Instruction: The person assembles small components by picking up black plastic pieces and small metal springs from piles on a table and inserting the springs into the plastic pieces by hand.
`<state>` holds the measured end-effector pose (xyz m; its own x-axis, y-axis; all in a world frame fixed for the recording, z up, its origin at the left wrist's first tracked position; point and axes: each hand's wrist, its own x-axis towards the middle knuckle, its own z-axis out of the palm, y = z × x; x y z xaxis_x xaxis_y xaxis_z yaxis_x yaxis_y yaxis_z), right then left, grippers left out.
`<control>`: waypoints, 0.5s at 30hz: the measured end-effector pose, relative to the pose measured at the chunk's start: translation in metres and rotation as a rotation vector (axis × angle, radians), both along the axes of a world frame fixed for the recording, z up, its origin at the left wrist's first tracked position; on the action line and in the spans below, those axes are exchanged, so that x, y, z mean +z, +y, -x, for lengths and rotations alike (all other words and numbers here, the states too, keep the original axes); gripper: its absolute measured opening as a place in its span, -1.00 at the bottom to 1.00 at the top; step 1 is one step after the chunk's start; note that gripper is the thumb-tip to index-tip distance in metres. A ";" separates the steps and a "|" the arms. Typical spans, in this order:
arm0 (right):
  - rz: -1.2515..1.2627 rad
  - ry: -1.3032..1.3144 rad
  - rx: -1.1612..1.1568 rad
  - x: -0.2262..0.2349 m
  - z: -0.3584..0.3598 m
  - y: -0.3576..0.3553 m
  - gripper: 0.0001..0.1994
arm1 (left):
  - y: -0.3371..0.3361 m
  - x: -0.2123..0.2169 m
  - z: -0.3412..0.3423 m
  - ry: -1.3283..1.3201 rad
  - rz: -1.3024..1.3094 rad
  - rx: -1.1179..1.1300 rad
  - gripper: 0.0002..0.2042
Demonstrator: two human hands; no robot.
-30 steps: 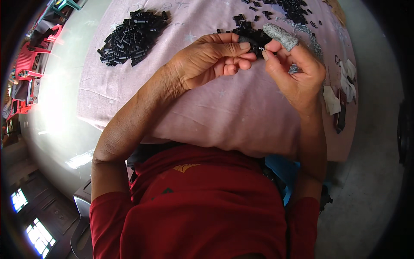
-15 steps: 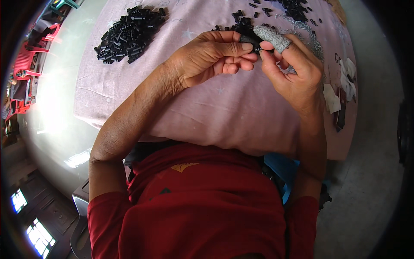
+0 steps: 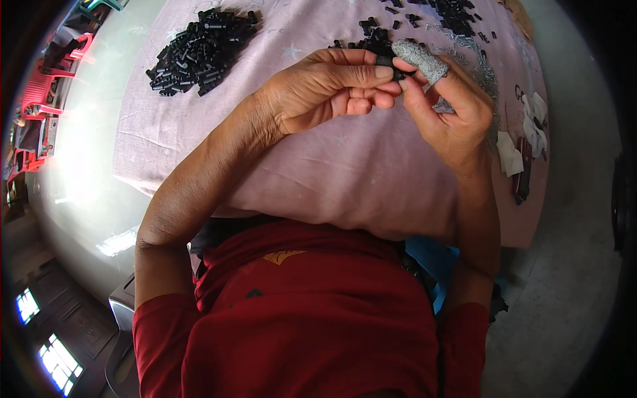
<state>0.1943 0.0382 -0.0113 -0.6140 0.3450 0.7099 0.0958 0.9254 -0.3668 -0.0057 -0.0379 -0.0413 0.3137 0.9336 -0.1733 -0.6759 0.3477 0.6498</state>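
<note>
Over the far side of the table, my left hand [image 3: 338, 83] pinches a small black cylindrical part [image 3: 393, 67] between thumb and forefinger. My right hand [image 3: 451, 106] meets it from the right, its thumb and fingertips closed at the part's other end. A grey knitted finger cover [image 3: 421, 58] wraps one finger of that hand. Whether the right fingers also hold something small cannot be made out. Just beyond both hands lies a heap of similar black parts [image 3: 375, 38], partly hidden by the fingers.
A large pile of black parts [image 3: 202, 53] sits at the far left of the pink tablecloth [image 3: 318, 172]. More black pieces [image 3: 454, 16] are scattered at the far right, beside tangled silvery metal pins [image 3: 488, 73]. A white cloth [image 3: 535, 123] and a dark-handled tool [image 3: 524, 172] lie near the right edge.
The fingers have shifted slightly around the small black part, which shows more clearly between the two hands. Both arms stay nearly in place.
</note>
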 end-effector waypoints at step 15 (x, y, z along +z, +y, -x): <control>-0.087 -0.196 0.033 -0.021 0.023 -0.002 -0.92 | 0.005 0.005 0.042 -0.225 -0.058 0.132 -0.81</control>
